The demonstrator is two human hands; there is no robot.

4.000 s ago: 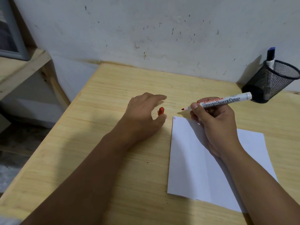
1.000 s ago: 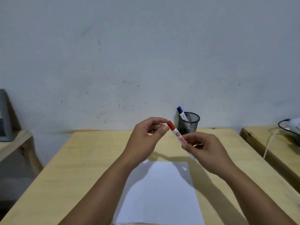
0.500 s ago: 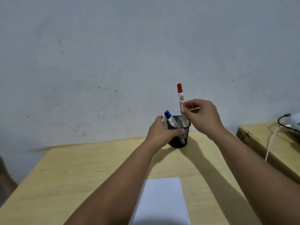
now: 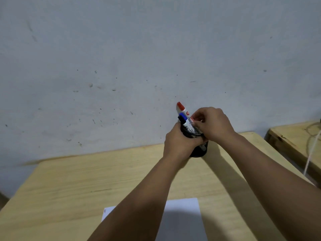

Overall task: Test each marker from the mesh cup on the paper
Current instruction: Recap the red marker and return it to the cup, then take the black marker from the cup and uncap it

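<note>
The black mesh cup (image 4: 199,151) stands at the far edge of the wooden table (image 4: 86,180), near the wall. My left hand (image 4: 178,143) is wrapped around the cup's left side. My right hand (image 4: 212,125) grips the red-capped marker (image 4: 182,109), whose lower end is inside the cup. A blue-capped marker (image 4: 183,120) leans in the cup just in front of the red one. The white paper (image 4: 182,218) lies near me, partly hidden by my left forearm, with short marks at its left corner.
A grey wall rises directly behind the cup. A second wooden surface (image 4: 295,138) with a white cable (image 4: 311,157) stands to the right, across a narrow gap.
The red marker has sunk lower into the cup in my right hand. My left hand has closed further around the cup. The view tilted slightly down, showing more paper.
</note>
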